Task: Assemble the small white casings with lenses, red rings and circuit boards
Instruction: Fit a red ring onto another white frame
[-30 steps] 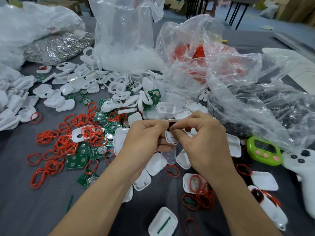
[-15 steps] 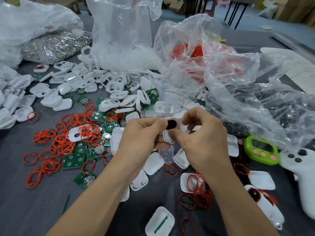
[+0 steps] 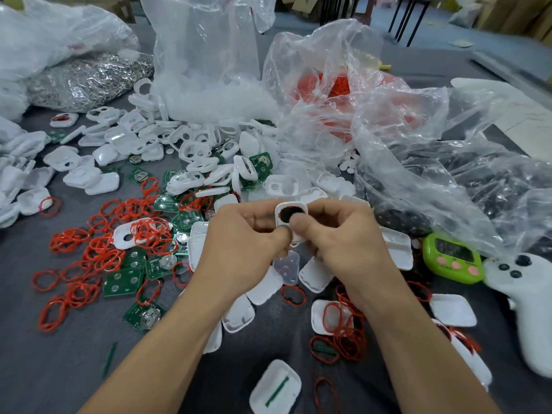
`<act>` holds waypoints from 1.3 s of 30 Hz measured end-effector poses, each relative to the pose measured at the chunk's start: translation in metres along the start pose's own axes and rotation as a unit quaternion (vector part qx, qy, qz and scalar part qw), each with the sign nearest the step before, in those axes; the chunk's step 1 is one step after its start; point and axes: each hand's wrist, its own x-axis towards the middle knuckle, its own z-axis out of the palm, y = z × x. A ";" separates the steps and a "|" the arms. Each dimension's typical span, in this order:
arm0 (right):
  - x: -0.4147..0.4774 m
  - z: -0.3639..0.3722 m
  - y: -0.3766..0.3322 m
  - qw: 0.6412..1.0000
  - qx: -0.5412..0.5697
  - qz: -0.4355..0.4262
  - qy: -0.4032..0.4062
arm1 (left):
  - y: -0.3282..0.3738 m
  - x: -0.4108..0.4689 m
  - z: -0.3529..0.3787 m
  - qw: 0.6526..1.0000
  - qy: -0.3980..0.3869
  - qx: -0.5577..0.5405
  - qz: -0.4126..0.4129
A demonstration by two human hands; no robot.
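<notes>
Both hands hold one small white casing [image 3: 294, 208] above the middle of the table, its hollow side facing me. A dark round lens [image 3: 287, 215] sits inside it, with a bit of red showing at its left edge. My left hand [image 3: 245, 234] grips the casing from the left, thumb at its lower edge. From the right, my right hand [image 3: 343, 234] grips it, with the thumb pressing on the lens. Loose red rings [image 3: 98, 249], green circuit boards [image 3: 122, 282] and white casings [image 3: 191, 150] lie scattered on the grey table.
Clear plastic bags stand behind: one of white parts [image 3: 209, 85], one of red rings [image 3: 334, 88], one of dark lenses [image 3: 448, 198]. A bag of silver metal parts [image 3: 86, 79] is back left. A green timer [image 3: 452, 258] and a white controller [image 3: 525, 294] lie right.
The casing has turned so its hollow side with the dark lens faces me. My right thumb now presses on the lens, and both hands sit slightly closer together.
</notes>
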 end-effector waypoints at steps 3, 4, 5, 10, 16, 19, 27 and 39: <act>0.001 -0.001 -0.004 0.991 0.119 0.053 -0.008 | -0.001 0.001 0.001 0.999 0.011 -0.026 -0.028; 0.002 -0.002 -0.005 0.989 0.137 0.062 -0.010 | 0.000 0.002 0.000 0.999 0.012 -0.032 -0.036; 0.002 -0.003 -0.005 0.988 0.139 0.062 -0.015 | 0.000 0.001 0.000 0.998 0.011 -0.039 -0.043; 0.003 -0.004 -0.001 0.996 0.086 0.035 -0.015 | 0.002 0.000 -0.001 0.997 -0.003 -0.059 -0.058; 0.004 -0.004 0.002 0.997 0.075 0.013 0.011 | 0.009 -0.001 -0.002 0.987 -0.021 -0.127 -0.096; 0.004 -0.004 0.002 0.996 0.088 0.015 0.002 | 0.011 -0.001 -0.001 0.987 -0.008 -0.128 -0.096; 0.001 0.003 0.006 0.998 0.060 -0.012 -0.003 | 0.008 0.001 -0.002 0.997 0.032 -0.058 -0.039; -0.004 0.003 0.002 0.994 -0.043 -0.065 0.076 | 0.000 0.005 -0.007 0.966 -0.088 -0.194 -0.143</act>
